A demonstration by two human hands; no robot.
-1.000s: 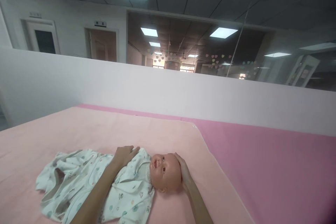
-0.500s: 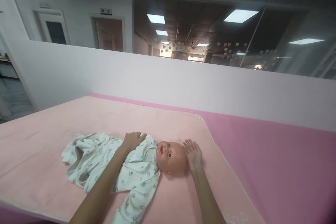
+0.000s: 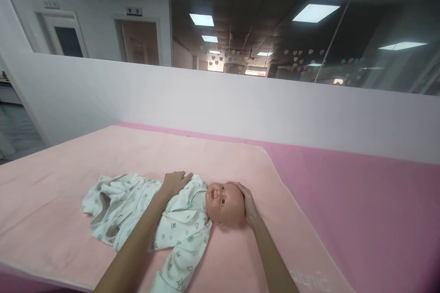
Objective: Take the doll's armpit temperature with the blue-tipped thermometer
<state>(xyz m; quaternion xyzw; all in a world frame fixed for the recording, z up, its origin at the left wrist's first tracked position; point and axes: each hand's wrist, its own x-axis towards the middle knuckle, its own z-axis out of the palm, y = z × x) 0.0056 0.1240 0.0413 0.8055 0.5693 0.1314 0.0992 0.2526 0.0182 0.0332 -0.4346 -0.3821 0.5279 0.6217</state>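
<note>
A baby doll (image 3: 225,204) lies on its back, its bald head to the right. It wears a white sleepsuit (image 3: 182,229) with small green and grey prints, and the loose leg part is rumpled at the left. My left hand (image 3: 174,183) lies flat on the doll's chest, fingers stretched toward the far side. Against the crown of the head, my right hand (image 3: 248,199) is cupped, its fingers curving round the far side. The head hides part of that palm. One sleeve reaches toward me between my forearms.
Under the doll is a pale pink mat (image 3: 144,146) on a darker pink surface (image 3: 343,183). A low white partition (image 3: 206,100) runs behind it. Beyond are doors and a large window (image 3: 275,32) with heart stickers.
My right hand has moved left from beside the head and now wraps round its crown. My left hand stays on the chest. The view has shifted slightly.
</note>
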